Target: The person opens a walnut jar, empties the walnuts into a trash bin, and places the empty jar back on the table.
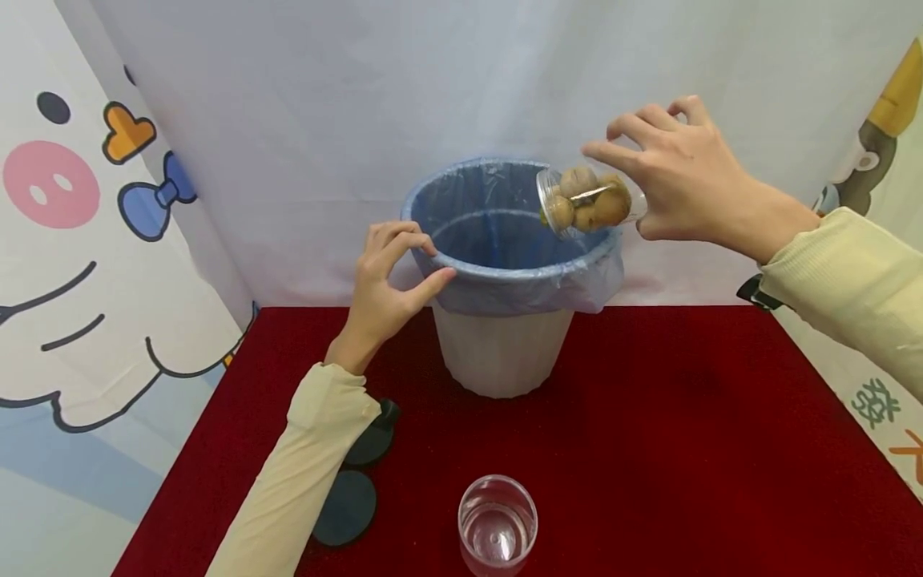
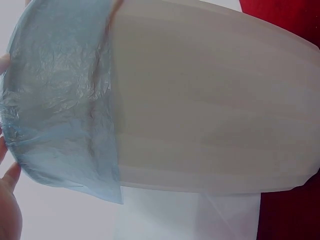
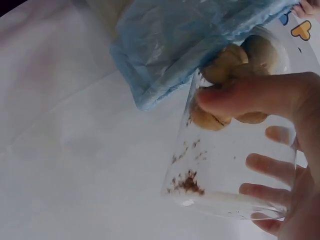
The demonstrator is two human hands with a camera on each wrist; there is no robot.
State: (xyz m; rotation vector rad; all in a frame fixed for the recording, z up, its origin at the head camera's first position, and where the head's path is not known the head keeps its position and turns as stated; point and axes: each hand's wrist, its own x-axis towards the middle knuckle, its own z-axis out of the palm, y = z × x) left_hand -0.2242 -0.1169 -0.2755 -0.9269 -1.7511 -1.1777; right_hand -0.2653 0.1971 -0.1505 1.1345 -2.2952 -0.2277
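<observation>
My right hand (image 1: 681, 176) grips a clear plastic cup (image 3: 220, 170) tipped on its side, mouth toward the bin. Several round, brownish lumps (image 1: 580, 200) are gathered near the cup's mouth, and dark crumbs (image 3: 190, 184) cling to its wall near the base. The cup's mouth hangs over the right side of a white trash bin (image 1: 505, 344). A thin blue plastic bag (image 2: 55, 100) lines the bin and folds down over its rim. With fingers and thumb, my left hand (image 1: 389, 276) holds the bin's rim at the near left.
In front of the bin, a clear cup (image 1: 497, 525) with clear liquid stands on the red cloth (image 1: 671, 417). Two dark green discs (image 1: 346, 506) lie to its left, partly behind the left sleeve. White cloth (image 1: 324, 96) hangs behind, with cartoon-printed sheets at both sides.
</observation>
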